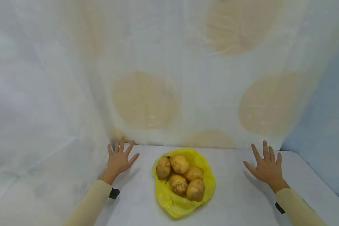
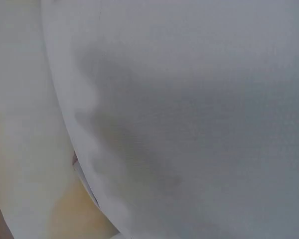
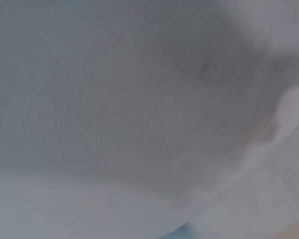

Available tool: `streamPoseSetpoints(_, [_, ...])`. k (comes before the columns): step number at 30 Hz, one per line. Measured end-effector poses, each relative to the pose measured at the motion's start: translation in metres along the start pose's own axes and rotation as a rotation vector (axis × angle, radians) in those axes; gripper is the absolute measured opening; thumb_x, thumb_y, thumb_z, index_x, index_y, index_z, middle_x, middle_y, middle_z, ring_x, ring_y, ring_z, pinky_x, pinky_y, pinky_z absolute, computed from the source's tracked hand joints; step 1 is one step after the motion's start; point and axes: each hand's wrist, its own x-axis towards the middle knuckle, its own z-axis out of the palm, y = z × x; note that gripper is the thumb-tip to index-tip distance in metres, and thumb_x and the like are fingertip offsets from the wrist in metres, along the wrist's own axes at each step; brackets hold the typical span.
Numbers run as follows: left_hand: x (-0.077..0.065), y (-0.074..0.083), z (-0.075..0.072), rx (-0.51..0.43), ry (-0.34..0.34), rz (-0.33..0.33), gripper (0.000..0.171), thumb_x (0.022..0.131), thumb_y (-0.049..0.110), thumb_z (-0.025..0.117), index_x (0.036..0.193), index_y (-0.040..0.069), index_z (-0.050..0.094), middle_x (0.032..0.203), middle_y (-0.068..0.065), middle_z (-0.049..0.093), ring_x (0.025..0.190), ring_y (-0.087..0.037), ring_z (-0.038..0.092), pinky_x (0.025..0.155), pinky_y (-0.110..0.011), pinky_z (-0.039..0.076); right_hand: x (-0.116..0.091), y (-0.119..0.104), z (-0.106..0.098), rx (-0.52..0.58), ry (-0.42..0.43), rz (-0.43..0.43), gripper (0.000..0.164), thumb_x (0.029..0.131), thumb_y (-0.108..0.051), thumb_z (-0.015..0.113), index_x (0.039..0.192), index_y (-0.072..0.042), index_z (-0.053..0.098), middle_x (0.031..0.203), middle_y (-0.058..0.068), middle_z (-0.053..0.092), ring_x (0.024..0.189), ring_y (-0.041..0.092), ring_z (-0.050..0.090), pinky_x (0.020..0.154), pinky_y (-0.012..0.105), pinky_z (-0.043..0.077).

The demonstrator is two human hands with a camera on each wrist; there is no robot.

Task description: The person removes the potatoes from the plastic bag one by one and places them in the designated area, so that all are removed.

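Observation:
Several potatoes (image 1: 178, 184) sit in a spread-open yellow plastic bag (image 1: 175, 208) at the middle of the table. Left of the bag, my left hand (image 1: 120, 160) is held with straight, spread fingers and holds nothing. On the other side, my right hand (image 1: 266, 168) has its fingers spread the same way, also with nothing in it. Both hands are apart from the bag, and each casts a shadow on the white surface. The left wrist view shows a hand's shadow on the table; a broad shadow fills the right wrist view too.
The white table (image 1: 231, 194) ends at a back curtain (image 1: 209, 103) with large tan circles. A pale sheet (image 1: 39, 131) hangs along the left side, a bluish one (image 1: 325, 138) along the right. Small dark devices (image 1: 114, 193) are worn at the wrists.

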Motion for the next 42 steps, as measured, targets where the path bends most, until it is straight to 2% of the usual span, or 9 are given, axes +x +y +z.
streamPoseSetpoints(4, [-0.002, 0.010, -0.006, 0.003, -0.064, 0.059, 0.077, 0.093, 0.073, 0.037, 0.158, 0.032, 0.024, 0.166, -0.019, 0.005, 0.152, -0.043, 0.008, 0.113, -0.074, -0.003, 0.001, 0.000, 0.000, -0.013, -0.018, 0.005, 0.095, 0.090, -0.067, 0.051, 0.160, -0.022, 0.005, 0.163, 0.023, -0.019, 0.139, 0.057, 0.011, 0.106, 0.079, -0.001])
streamPoseSetpoints(11, [-0.009, 0.035, -0.008, -0.033, -0.143, 0.246, 0.079, 0.093, 0.070, 0.043, 0.158, 0.029, 0.023, 0.166, -0.017, 0.010, 0.151, -0.040, 0.018, 0.113, -0.072, 0.006, 0.005, -0.005, -0.006, -0.008, 0.005, -0.013, 0.094, 0.090, -0.064, 0.054, 0.160, -0.021, 0.008, 0.163, 0.024, -0.016, 0.138, 0.057, 0.013, 0.107, 0.079, -0.001])
streamPoseSetpoints(16, [-0.015, 0.054, -0.010, -0.081, -0.273, 0.300, 0.091, 0.087, 0.078, 0.044, 0.159, 0.031, 0.015, 0.167, -0.014, 0.007, 0.150, -0.040, 0.020, 0.113, -0.072, 0.009, 0.008, -0.011, -0.012, -0.003, -0.011, -0.010, 0.094, 0.091, -0.065, 0.051, 0.160, -0.021, 0.007, 0.163, 0.024, -0.016, 0.140, 0.056, 0.013, 0.107, 0.078, 0.001])
streamPoseSetpoints(20, [-0.023, 0.064, -0.008, -0.126, -0.409, 0.302, 0.101, 0.081, 0.085, 0.044, 0.160, 0.033, 0.009, 0.167, -0.013, 0.005, 0.150, -0.042, 0.019, 0.113, -0.073, 0.012, 0.011, -0.023, -0.016, -0.001, -0.029, -0.014, 0.094, 0.091, -0.066, 0.050, 0.160, -0.021, 0.005, 0.163, 0.024, -0.015, 0.140, 0.056, 0.014, 0.108, 0.078, 0.003])
streamPoseSetpoints(24, [-0.030, 0.069, -0.003, -0.133, -0.489, 0.262, 0.102, 0.078, 0.086, 0.047, 0.159, 0.036, 0.010, 0.167, -0.013, 0.005, 0.150, -0.043, 0.019, 0.112, -0.073, 0.015, 0.015, -0.036, -0.019, 0.027, -0.024, -0.033, 0.093, 0.090, -0.064, 0.052, 0.160, -0.020, 0.009, 0.164, 0.025, -0.012, 0.140, 0.055, 0.014, 0.109, 0.078, 0.003])
streamPoseSetpoints(30, [-0.034, 0.076, 0.000, -0.149, -0.567, 0.208, 0.104, 0.075, 0.087, 0.052, 0.158, 0.039, 0.014, 0.167, -0.015, 0.008, 0.146, -0.047, 0.025, 0.108, -0.076, 0.020, 0.022, -0.047, -0.014, 0.017, -0.007, -0.053, 0.093, 0.091, -0.065, 0.050, 0.160, -0.023, 0.005, 0.164, 0.023, -0.014, 0.139, 0.055, 0.016, 0.109, 0.077, 0.004])
streamPoseSetpoints(34, [-0.037, 0.079, 0.004, -0.114, -0.610, 0.193, 0.106, 0.071, 0.088, 0.054, 0.158, 0.038, 0.018, 0.166, -0.015, 0.012, 0.146, -0.048, 0.025, 0.107, -0.076, 0.022, 0.023, -0.055, -0.014, 0.051, 0.001, -0.077, 0.093, 0.091, -0.063, 0.053, 0.160, -0.024, 0.005, 0.164, 0.023, -0.011, 0.140, 0.054, 0.018, 0.109, 0.077, 0.007])
streamPoseSetpoints(42, [-0.040, 0.087, 0.009, -0.044, -0.639, 0.174, 0.107, 0.068, 0.090, 0.054, 0.156, 0.036, 0.027, 0.166, -0.014, 0.013, 0.149, -0.048, 0.017, 0.107, -0.078, 0.019, 0.029, -0.077, -0.018, 0.077, 0.008, -0.119, 0.093, 0.090, -0.063, 0.055, 0.160, -0.024, 0.009, 0.165, 0.021, -0.008, 0.141, 0.049, 0.021, 0.111, 0.075, 0.009])
